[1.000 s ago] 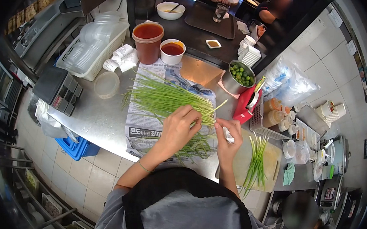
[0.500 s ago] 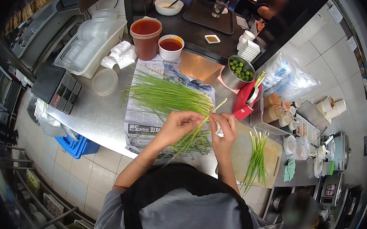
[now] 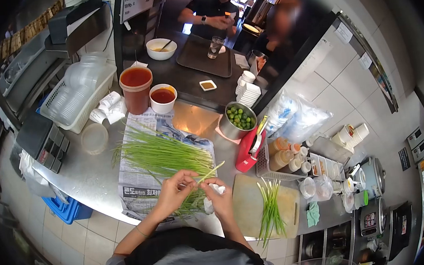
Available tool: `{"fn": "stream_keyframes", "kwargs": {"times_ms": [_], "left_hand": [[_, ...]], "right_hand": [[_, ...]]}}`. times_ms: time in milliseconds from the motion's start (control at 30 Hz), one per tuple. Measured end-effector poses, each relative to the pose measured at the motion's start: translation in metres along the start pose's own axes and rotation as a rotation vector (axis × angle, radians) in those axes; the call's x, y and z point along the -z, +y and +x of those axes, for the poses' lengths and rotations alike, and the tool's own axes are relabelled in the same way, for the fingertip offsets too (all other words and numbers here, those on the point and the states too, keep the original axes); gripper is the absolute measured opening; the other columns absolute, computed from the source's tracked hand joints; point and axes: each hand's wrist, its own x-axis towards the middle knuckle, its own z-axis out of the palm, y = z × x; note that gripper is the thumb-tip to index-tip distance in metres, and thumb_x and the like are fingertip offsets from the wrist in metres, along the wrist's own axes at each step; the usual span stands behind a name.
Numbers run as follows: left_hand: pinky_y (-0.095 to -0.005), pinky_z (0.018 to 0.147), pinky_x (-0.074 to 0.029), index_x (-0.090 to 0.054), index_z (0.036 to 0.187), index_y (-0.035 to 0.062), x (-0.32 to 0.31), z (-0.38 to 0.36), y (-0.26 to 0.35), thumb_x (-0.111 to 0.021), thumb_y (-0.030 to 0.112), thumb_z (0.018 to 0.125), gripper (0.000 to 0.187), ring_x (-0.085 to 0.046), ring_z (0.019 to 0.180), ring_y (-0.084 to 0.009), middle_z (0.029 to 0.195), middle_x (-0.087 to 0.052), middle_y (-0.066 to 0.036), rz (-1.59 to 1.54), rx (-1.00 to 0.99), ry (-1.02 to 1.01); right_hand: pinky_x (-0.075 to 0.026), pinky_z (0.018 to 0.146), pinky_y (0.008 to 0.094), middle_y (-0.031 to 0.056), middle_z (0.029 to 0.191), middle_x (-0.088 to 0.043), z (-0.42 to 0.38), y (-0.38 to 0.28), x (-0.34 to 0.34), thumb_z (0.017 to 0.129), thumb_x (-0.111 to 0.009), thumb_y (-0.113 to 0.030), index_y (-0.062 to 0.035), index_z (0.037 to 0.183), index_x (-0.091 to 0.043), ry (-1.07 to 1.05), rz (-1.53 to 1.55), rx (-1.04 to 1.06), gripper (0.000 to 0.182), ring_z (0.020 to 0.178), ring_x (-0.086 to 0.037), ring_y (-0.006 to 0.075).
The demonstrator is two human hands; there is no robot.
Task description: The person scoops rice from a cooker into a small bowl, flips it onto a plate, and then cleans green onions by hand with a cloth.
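A pile of long green chives (image 3: 159,154) lies spread on a newspaper (image 3: 136,188) on the steel counter. My left hand (image 3: 174,190) pinches one chive stalk (image 3: 210,171) near its pale end. My right hand (image 3: 218,197) touches the same stalk and also holds a crumpled white tissue (image 3: 212,202). To the right a wooden cutting board (image 3: 247,204) carries a small bunch of cleaned chives (image 3: 269,212).
A tub of red sauce (image 3: 136,88) and a white bowl of red sauce (image 3: 163,97) stand behind the newspaper. A steel bowl of green limes (image 3: 240,119), a red holder (image 3: 248,152), a basket of lids (image 3: 77,96) and two people at the dark counter (image 3: 193,79) are nearby.
The view has tilted up, showing more of the far counter and the people. My hands have come together on one stalk, nearer my body.
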Motion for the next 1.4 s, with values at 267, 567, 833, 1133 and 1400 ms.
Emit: {"fn": "stream_keyframes", "kwargs": {"times_ms": [267,567,833,1133,1400], "left_hand": [[-0.0217,0.054,-0.046,-0.059,0.103,-0.0001,0.018,-0.013,-0.032,-0.059,0.009,0.084,0.021,-0.055,0.065,-0.0061,0.078,-0.062,-0.002,-0.175,0.208,-0.101],[-0.0222,0.057,-0.048,-0.062,0.101,0.0032,0.021,-0.029,-0.055,-0.061,0.014,0.084,0.020,-0.056,0.069,-0.0049,0.081,-0.063,0.000,-0.321,0.484,-0.216],[-0.0217,0.055,-0.047,-0.065,0.093,0.0042,0.018,-0.037,-0.083,-0.065,0.019,0.081,0.019,-0.057,0.068,-0.0060,0.077,-0.063,0.000,-0.230,0.613,-0.243],[-0.0234,0.058,-0.050,-0.065,0.093,0.0024,0.028,-0.030,-0.088,-0.065,0.018,0.079,0.021,-0.060,0.069,-0.0099,0.079,-0.065,-0.004,-0.157,0.623,-0.350],[-0.0216,0.057,-0.048,-0.066,0.092,0.0026,0.027,-0.032,-0.101,-0.066,0.020,0.078,0.022,-0.059,0.067,-0.0082,0.079,-0.065,-0.004,-0.147,0.674,-0.439]], "right_hand": [[-0.032,0.047,0.0176,0.0015,0.070,-0.061,0.000,0.021,0.003,0.081,-0.063,-0.010,-0.0030,0.088,-0.063,-0.133,-0.076,-0.016,0.010,0.053,-0.043,0.0025],[-0.045,0.064,0.0246,0.0050,0.074,-0.064,0.000,0.049,0.010,0.077,-0.066,-0.011,-0.0005,0.082,-0.066,-0.186,-0.380,0.048,0.012,0.068,-0.057,0.0119],[-0.047,0.066,0.0288,0.0111,0.077,-0.065,-0.004,0.060,0.022,0.074,-0.068,-0.012,0.0004,0.080,-0.064,-0.152,-0.582,0.107,0.014,0.072,-0.062,0.0176],[-0.048,0.069,0.0299,0.0133,0.079,-0.065,0.003,0.065,0.034,0.075,-0.066,-0.009,-0.0008,0.084,-0.065,-0.116,-0.716,0.178,0.012,0.073,-0.063,0.0237],[-0.047,0.068,0.0339,0.0137,0.080,-0.064,0.010,0.066,0.058,0.072,-0.065,-0.008,-0.0026,0.080,-0.064,0.021,-0.885,0.223,0.010,0.074,-0.062,0.0290]]}}
